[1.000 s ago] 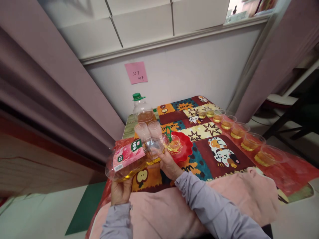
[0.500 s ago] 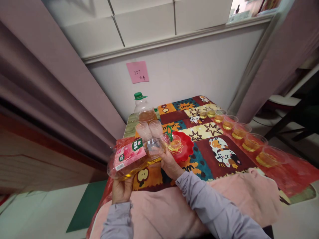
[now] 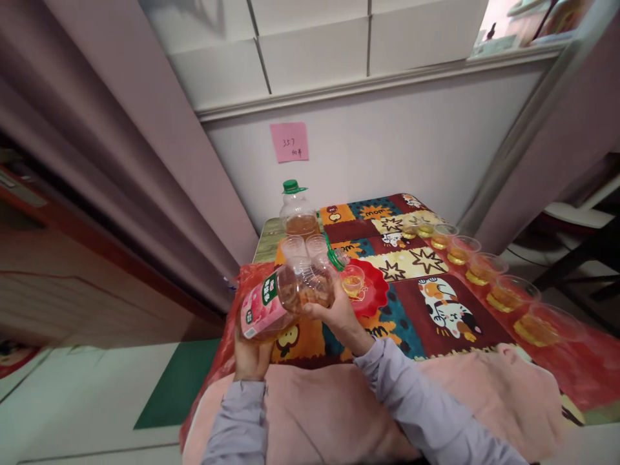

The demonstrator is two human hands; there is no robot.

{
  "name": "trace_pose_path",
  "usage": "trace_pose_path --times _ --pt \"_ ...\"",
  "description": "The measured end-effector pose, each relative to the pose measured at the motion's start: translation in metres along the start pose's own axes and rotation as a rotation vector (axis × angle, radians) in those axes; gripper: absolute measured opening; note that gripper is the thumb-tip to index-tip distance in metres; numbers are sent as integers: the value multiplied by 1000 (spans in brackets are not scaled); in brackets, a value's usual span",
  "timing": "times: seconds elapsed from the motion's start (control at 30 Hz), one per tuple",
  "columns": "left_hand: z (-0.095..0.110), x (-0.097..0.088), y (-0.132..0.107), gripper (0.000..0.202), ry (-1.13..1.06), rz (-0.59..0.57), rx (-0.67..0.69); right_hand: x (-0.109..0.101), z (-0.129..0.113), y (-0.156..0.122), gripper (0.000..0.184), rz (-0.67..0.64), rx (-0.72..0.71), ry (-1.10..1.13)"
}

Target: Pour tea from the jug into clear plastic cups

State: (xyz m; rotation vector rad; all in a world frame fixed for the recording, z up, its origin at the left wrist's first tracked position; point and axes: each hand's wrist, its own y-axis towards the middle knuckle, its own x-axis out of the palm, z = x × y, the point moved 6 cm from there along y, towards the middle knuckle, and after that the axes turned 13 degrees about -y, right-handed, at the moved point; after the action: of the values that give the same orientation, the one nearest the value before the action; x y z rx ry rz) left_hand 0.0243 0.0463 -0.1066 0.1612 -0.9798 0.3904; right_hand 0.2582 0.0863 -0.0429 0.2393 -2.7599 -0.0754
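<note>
A large clear plastic bottle (image 3: 266, 309) with a pink label and amber drink lies tilted in both my hands. Its mouth, with a green ring at the neck, points up to the right. My left hand (image 3: 252, 358) supports its base, the fingers partly hidden behind it. My right hand (image 3: 339, 318) grips it below the neck, thumb across the near side. Just beyond the right hand, a clear plastic cup (image 3: 353, 284) with yellow drink stands on a red scalloped plate (image 3: 380, 294). Past the bottle are two upturned stacks of clear cups (image 3: 293, 245).
Along the table's right side runs a row of filled cups (image 3: 506, 294). A second bottle (image 3: 300, 216), green-capped and partly full, stands at the back left. A patterned cloth (image 3: 450, 310) covers the table, with pink fabric (image 3: 465, 387) along its near edge. Curtains (image 3: 159, 129) hang at left.
The bottle's neck has risen from over the cup and its mouth now points upward, with the drink settled back toward the base. The camera view has shifted slightly left.
</note>
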Motion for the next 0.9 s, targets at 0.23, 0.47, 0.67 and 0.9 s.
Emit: trace_pose_path --times 0.23,0.47,0.67,0.9 --pt "0 0 -7 83 -29 57 51 14 -13 -1 120 -31 50 -208" --pt "-5 -7 -2 66 183 115 78 21 -37 -3 100 -35 -104 -321" --pt "61 25 -14 67 536 209 519 26 -35 -2 95 -63 -108 -419" --pt "66 143 -11 124 1229 -611 566 42 -38 -4 110 -71 -200 -633"
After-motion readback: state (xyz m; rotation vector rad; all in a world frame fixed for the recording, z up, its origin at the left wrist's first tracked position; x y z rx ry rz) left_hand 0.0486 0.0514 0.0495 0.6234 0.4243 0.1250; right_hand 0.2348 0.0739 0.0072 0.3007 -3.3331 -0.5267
